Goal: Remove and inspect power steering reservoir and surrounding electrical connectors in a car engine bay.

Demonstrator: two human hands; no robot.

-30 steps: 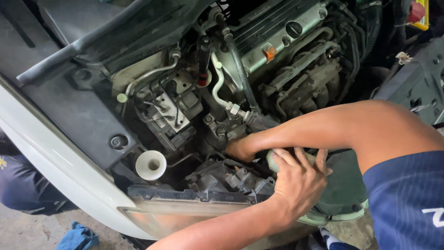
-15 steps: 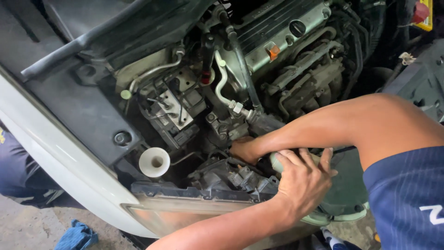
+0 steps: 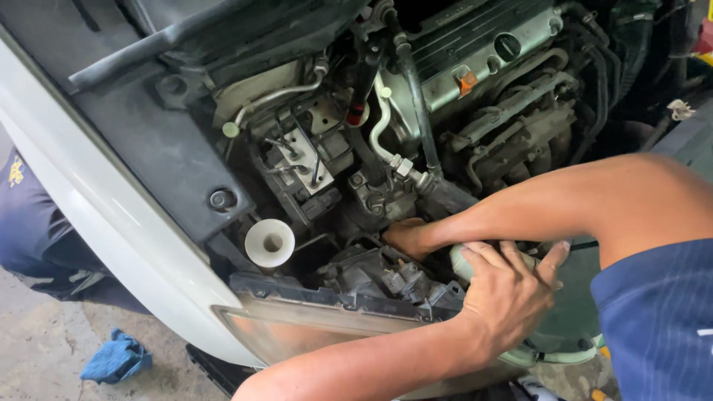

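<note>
Far left, one crumpled blue rag (image 3: 115, 358) lies on the concrete floor, and above it a patch of dark blue clothing (image 3: 33, 238) shows past the white bumper (image 3: 111, 223); whoever wears it is cut off by the picture's edge. The bumper runs diagonally from top left down to the near middle, where one headlight housing (image 3: 312, 327) sits with its lens pointing toward us. Just behind it stands a single white round filler neck (image 3: 269, 242), its mouth uncapped. Farther in, a metal block with thin pipes (image 3: 304, 160) sits among hoses, and beyond that the silver engine cover (image 3: 475, 59) carries one dark cap and one orange tab.

Right of centre, two bare arms reach in. The left hand (image 3: 509, 293) comes up from the near edge and lies with fingers spread and curled over the top of a pale green plastic tank (image 3: 564, 327), gripping it. Most of the tank is hidden by that hand and the forearm; only its upper shoulder and lower rim show, near and right of the headlight. The right hand (image 3: 407, 236) reaches in from the right, down behind the headlight's back; its fingers disappear among the dark parts, so I cannot tell whether they are apart or together, or what they touch. A blue sleeve (image 3: 653, 327) fills the near right corner.
</note>
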